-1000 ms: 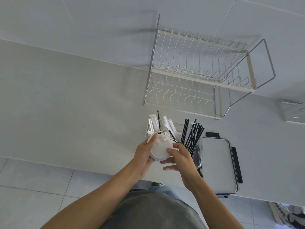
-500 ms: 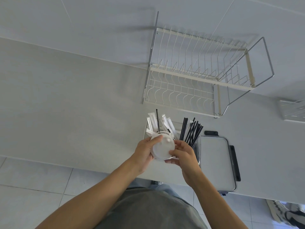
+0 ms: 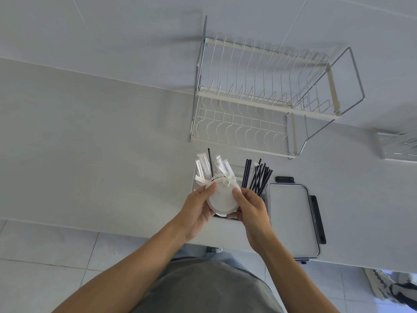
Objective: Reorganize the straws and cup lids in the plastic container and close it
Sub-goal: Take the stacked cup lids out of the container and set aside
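Lids [image 3: 222, 199] tilted flatter — both hands [image 3: 226, 207] still gripping the edges

Kitchen, home or small café back counter; can't tell which. Evidence: pale counter [image 3: 94, 141] running along a tiled wall [image 3: 112, 26], tiled floor [image 3: 45, 256] below its front edge. Two-tier wire dish rack [image 3: 266, 98] stands at the back of the counter against the wall. Near the front edge: clear container [image 3: 267, 188] with black straws [image 3: 257, 177] and wrapped white straws [image 3: 203, 166] standing in it, white cup lids [image 3: 222, 199] held over it, container's lid [image 3: 291, 222] lying flat just beside it. Another clear item [image 3: 397, 145] at far right, cropped, unidentifiable. Shoes [image 3: 392, 288] on the floor, lower right.
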